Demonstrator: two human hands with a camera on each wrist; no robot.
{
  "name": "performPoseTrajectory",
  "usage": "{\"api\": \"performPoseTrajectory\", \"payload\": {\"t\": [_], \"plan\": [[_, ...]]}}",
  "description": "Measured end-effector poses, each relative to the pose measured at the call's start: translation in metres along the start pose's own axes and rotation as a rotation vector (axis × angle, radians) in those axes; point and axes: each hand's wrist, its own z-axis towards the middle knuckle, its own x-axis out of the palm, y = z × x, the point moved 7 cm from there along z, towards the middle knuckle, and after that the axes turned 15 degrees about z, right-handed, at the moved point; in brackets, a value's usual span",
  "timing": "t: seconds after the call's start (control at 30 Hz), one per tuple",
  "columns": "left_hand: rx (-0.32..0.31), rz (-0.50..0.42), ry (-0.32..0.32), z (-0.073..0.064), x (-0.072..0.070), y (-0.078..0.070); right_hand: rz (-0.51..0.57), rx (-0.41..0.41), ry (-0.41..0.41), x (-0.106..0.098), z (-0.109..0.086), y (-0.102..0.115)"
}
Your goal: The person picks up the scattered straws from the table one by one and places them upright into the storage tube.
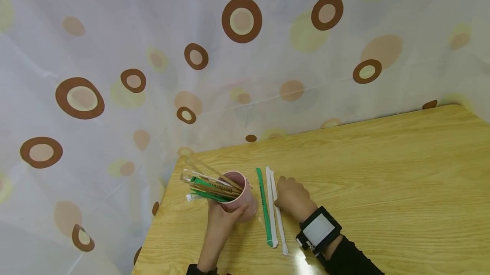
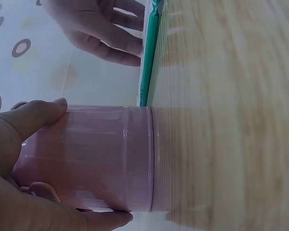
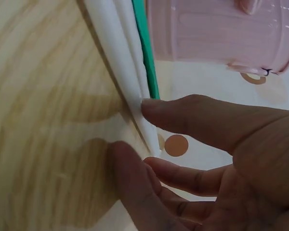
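Observation:
My left hand (image 1: 221, 222) grips a pink cup (image 1: 246, 207) that stands on the table, thumb on one side and fingers round the other. Leaning out of its mouth is a bunch of straws (image 1: 214, 186), some brown, some green, some in white paper. To the right of the cup lie a green wrapped straw (image 1: 264, 209) and two white wrapped straws (image 1: 271, 213), side by side. My right hand (image 1: 294, 198) is at the rightmost white one. In the right wrist view its thumb (image 3: 176, 113) touches the white paper, while the index finger (image 3: 135, 180) bends loosely, apart from it.
The wood-grain table (image 1: 383, 181) stretches to the right of the hands. A patterned sheet (image 1: 268, 66) hangs along the back and left edges. A watch-like device (image 1: 318, 229) with a pale screen is strapped to my right wrist.

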Motion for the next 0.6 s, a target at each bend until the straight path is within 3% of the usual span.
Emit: {"api": "performPoseTrajectory", "payload": {"t": [0.4,0.6], "plan": [[0.000,-0.019,0.005,-0.0004,-0.0001,-0.0040,-0.055,-0.084,-0.122,0.0018,-0.0040,0.0075],[-0.013,-0.019,0.004,-0.0018,0.0002,-0.0012,-0.023,-0.065,-0.111,0.0023,-0.0026,0.0051]]}}
